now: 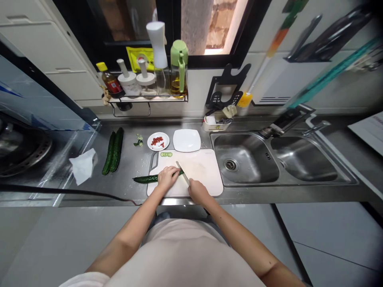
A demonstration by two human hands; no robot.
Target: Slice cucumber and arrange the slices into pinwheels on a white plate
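A long dark green cucumber lies across the left part of a pale cutting board, its far left end past the board's edge. My left hand is closed over the cucumber near its right end. In my right hand is the handle of a kitchen knife, its blade slanting up and left at the cucumber's right end, close to my left fingertips. Several thin cucumber slices lie in a row at the board's upper left.
Behind the board stand a white plate and a small dish of chopped red pieces. Two whole cucumbers and a crumpled paper towel lie left; cucumber scraps nearby. A double sink is on the right.
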